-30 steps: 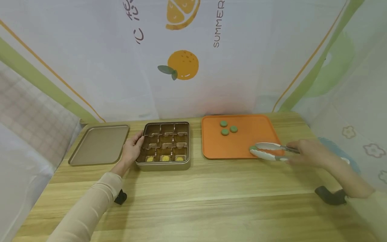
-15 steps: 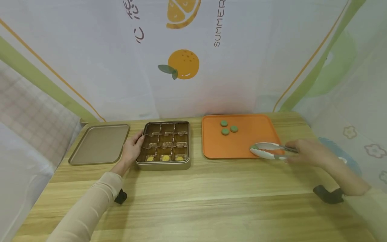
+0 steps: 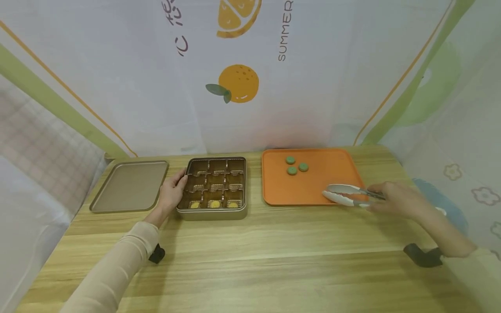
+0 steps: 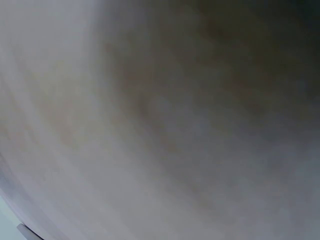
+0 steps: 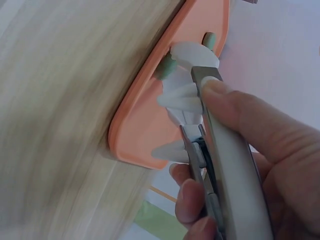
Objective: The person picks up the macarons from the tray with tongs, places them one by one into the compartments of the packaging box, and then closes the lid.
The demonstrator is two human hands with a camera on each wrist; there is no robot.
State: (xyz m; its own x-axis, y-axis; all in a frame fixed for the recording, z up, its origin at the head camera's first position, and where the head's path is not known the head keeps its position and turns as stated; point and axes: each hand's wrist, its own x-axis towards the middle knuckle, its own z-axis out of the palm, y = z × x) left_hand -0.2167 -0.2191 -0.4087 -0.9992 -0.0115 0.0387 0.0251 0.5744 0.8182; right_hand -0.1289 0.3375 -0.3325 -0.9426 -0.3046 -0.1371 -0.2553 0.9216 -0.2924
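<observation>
My left hand holds the left side of a gold tin box, its thumb at the rim. Inside, a divided insert has a round yellow piece in each of three front compartments. My right hand grips tongs with white scalloped heads, which lie low over the front right of an orange tray. In the right wrist view a green cookie-like disc shows beside the tongs' tips; whether they pinch it I cannot tell. Three green discs lie toward the tray's back.
A flat gold tray-like lid lies left of the tin on the wooden table. A printed white curtain hangs right behind the table. The left wrist view is too blurred to read.
The green disc at the tongs' tips, seen earlier in the head view, is now out of sight there. The tongs have barely shifted. My left hand and the tin stay in place.
</observation>
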